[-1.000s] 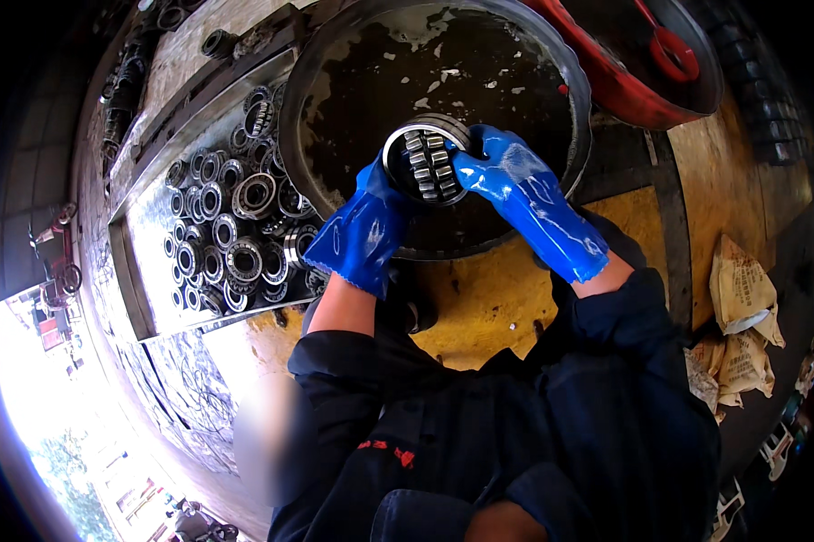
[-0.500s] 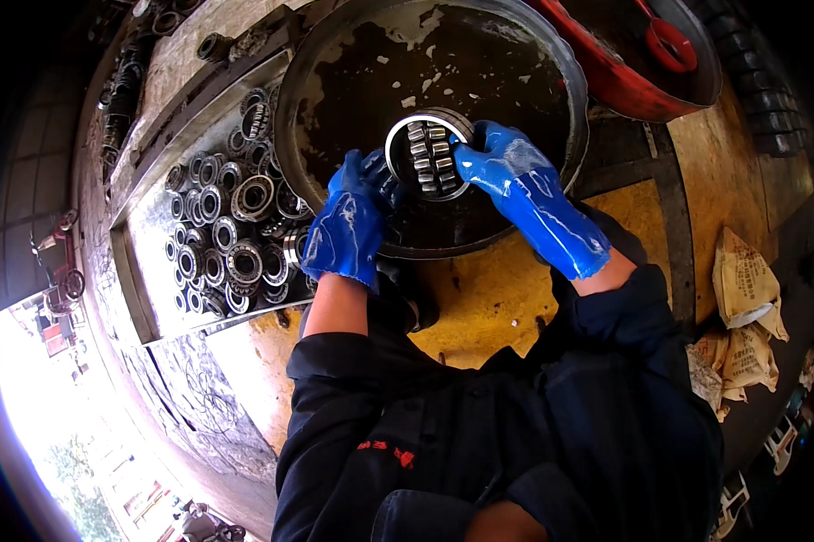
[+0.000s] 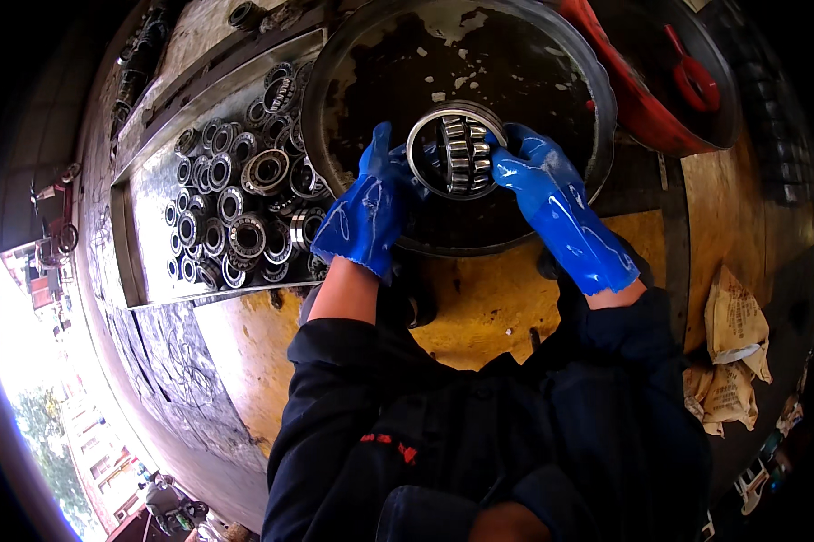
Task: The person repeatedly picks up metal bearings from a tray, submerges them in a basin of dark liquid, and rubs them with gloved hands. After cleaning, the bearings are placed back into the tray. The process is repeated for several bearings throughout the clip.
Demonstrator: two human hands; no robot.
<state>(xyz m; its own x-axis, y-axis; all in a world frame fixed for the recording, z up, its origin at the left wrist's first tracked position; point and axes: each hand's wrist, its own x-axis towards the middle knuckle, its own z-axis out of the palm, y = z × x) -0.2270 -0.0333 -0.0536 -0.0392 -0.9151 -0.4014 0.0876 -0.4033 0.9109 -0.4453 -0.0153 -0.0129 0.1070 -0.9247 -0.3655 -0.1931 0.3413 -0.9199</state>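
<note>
A large steel roller bearing (image 3: 466, 154) is held over a round metal basin of dark liquid (image 3: 603, 99). Its row of rollers sits turned inside the shiny outer ring. My right hand (image 3: 542, 181), in a wet blue rubber glove, grips the bearing's right side, with the thumb at the rollers. At the left side, my left hand (image 3: 366, 203) in a matching glove has its thumb raised off the ring. The left fingers reach to the ring's lower left and are partly hidden in shadow behind it.
Left of the basin, a metal tray (image 3: 127, 248) holds many bearings (image 3: 231, 206) piled together. A red tub (image 3: 619, 86) with a red round-ended tool (image 3: 696, 81) stands at the upper right. Brown paper sacks (image 3: 734, 316) lie at the right on the floor.
The inner rollers have turned within the outer ring, from near centre towards the right. My left thumb has lifted upright away from the ring. The whole view has shifted slightly.
</note>
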